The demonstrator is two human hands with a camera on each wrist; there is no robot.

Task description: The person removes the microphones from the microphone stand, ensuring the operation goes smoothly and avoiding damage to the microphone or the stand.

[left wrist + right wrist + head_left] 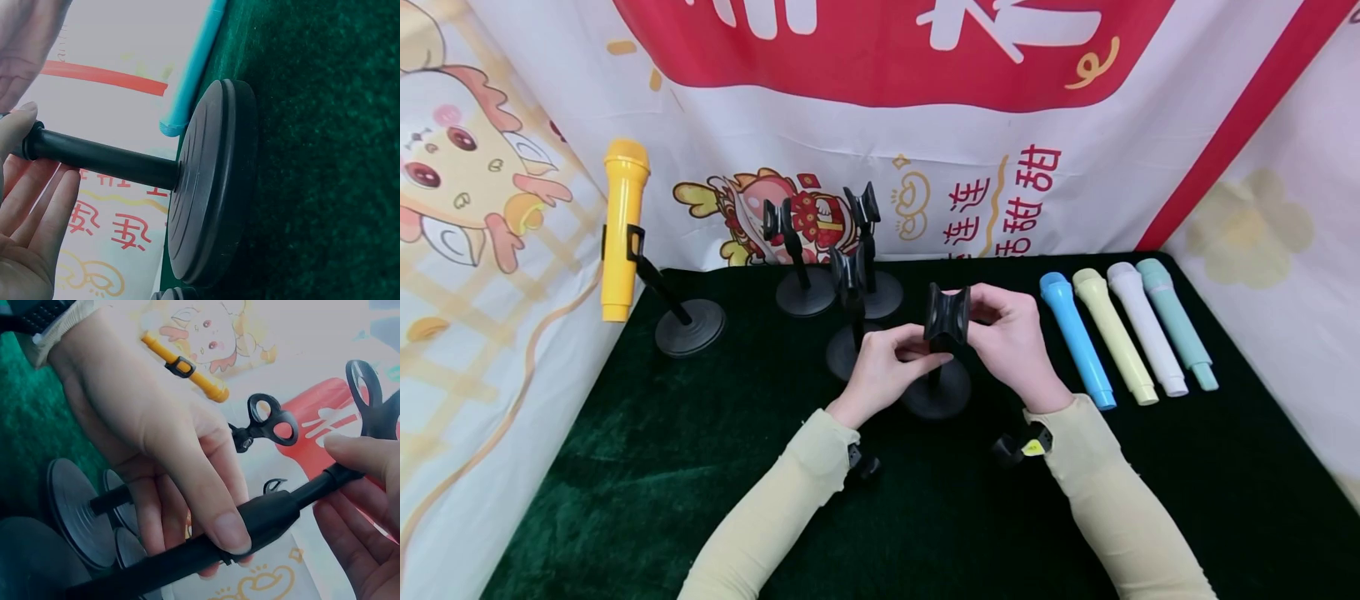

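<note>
A black microphone stand [940, 398] with a round base and a forked clip [947, 318] is between both hands, near the middle of the dark green cloth. My left hand [883, 367] grips its pole [106, 159] at the thick collar [270, 520], thumb on one side and fingers on the other. Higher up, my right hand [1013, 343] pinches the thin upper rod [312, 489] just under the clip, as the right wrist view shows. The clip is empty. In the left wrist view the ridged base [209, 187] sits low by the cloth.
Behind my left hand stand three more black stands with empty clips [848, 271]. At far left, a yellow microphone [622, 225] is held in another stand [691, 327]. Blue [1078, 342], pale yellow [1115, 335], white [1147, 327] and mint [1177, 321] microphones lie at right. A printed curtain [850, 125] hangs behind.
</note>
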